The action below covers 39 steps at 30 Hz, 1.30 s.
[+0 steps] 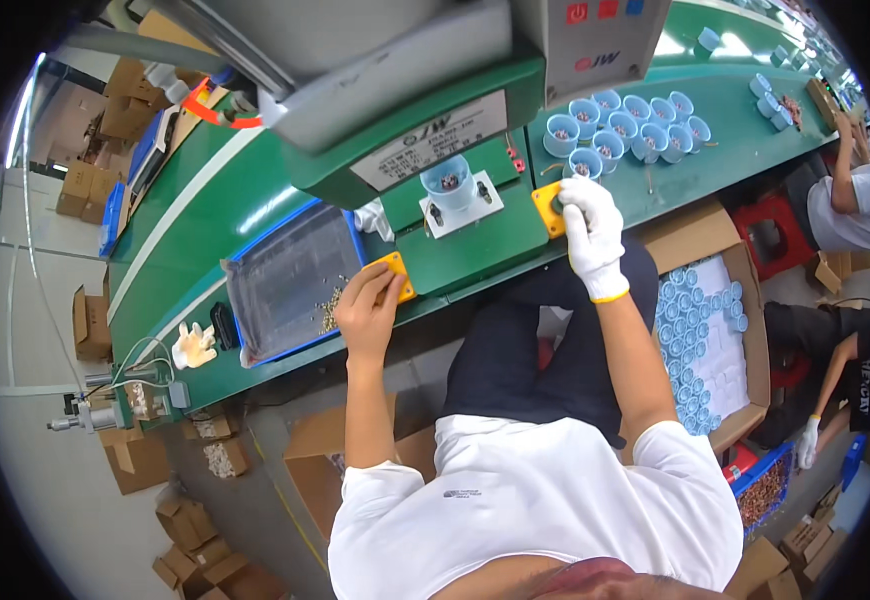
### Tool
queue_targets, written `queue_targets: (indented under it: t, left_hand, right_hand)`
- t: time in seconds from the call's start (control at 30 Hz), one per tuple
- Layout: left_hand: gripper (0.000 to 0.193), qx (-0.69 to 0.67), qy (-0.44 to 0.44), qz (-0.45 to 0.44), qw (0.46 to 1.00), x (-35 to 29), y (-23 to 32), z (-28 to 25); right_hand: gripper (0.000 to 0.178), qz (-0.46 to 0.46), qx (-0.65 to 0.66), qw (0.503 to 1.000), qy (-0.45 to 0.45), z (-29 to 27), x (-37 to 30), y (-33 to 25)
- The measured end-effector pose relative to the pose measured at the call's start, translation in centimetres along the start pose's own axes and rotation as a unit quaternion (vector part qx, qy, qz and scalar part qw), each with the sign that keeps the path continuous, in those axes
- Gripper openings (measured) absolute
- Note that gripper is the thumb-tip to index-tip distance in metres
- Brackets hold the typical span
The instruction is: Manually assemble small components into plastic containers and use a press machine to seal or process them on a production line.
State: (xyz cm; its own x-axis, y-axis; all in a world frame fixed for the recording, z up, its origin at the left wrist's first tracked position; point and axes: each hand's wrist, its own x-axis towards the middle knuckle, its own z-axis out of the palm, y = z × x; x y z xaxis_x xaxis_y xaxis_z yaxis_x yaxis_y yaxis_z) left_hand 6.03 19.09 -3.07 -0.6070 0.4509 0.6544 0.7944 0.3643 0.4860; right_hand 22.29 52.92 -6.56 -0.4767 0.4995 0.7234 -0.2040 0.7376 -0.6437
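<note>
My bare left hand (367,305) has its fingers bent against a yellow button box (396,276) on the left front corner of a green press (420,115). In a white glove, my right hand (593,238) grips the matching yellow button box (545,212) at the right corner. Between them, a light-blue plastic cup (460,193) stands on a pale metal plate (482,212) beneath the press head. Small dark reddish parts show inside the cup. The buttons themselves are mostly covered by my fingers.
Several filled blue cups (620,126) stand right of the press. Left lies a blue-rimmed tray (300,345) with small brass-coloured parts, beside a loose glove (193,346). A carton (755,370) of blue cups is by my right leg. Co-workers (860,195) sit at far right.
</note>
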Motion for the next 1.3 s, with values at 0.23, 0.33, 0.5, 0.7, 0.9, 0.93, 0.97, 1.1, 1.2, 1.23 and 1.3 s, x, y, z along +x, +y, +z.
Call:
queue_targets:
  t: [0.23,0.33,0.5,0.7,0.9,0.93,0.97,1.1,1.2,1.23,1.3]
  left_hand:
    - [0.013,0.008,-0.019,-0.027,0.999,-1.0,-0.1,-0.5]
    - [0.012,0.021,-0.046,-0.03,0.998,-0.2,0.7,-1.0]
    - [0.03,0.087,-0.067,-0.163,0.98,1.0,-6.7,-5.3]
    - [0.038,0.177,-0.38,-0.297,0.858,3.2,-12.0,-9.9]
    - [0.018,0.189,-0.354,-0.183,0.897,2.9,-9.9,-9.7]
    - [0.017,0.169,-0.309,-0.177,0.919,3.2,-9.3,-9.5]
    - [0.017,0.149,-0.261,-0.168,0.939,3.2,-8.3,-9.5]
    - [0.016,-0.013,-0.133,-0.19,0.973,4.8,-3.8,-7.5]
    - [0.017,-0.12,-0.131,-0.097,0.979,9.0,2.3,-5.3]
    - [0.016,-0.106,-0.144,-0.087,0.98,10.7,3.7,-4.2]
    - [0.016,-0.088,-0.151,-0.076,0.982,13.8,5.6,-2.5]
  right_hand:
    - [0.015,0.006,-0.002,1.0,0.006,0.2,-0.6,-0.1]
    - [0.011,-0.027,0.002,1.0,0.014,-0.1,-0.2,0.3]
    - [0.014,-0.003,-0.007,1.0,-0.007,-0.2,-0.4,0.1]
    - [0.008,-0.015,0.02,1.0,0.017,0.3,0.4,-0.9]
    - [0.008,-0.038,-0.001,0.999,0.024,0.4,0.4,0.4]
    - [0.01,-0.017,0.003,0.999,0.027,0.4,0.3,0.0]
    - [0.012,0.002,0.007,1.0,0.03,0.3,0.1,-0.5]
    - [0.011,-0.057,0.008,0.998,0.028,0.5,-0.2,1.6]
    - [0.012,-0.04,0.011,0.999,0.017,0.5,-0.4,0.9]
    - [0.012,-0.027,0.005,1.0,0.014,0.3,-0.5,0.8]
    - [0.012,-0.02,0.003,1.0,0.011,0.2,-0.5,0.6]
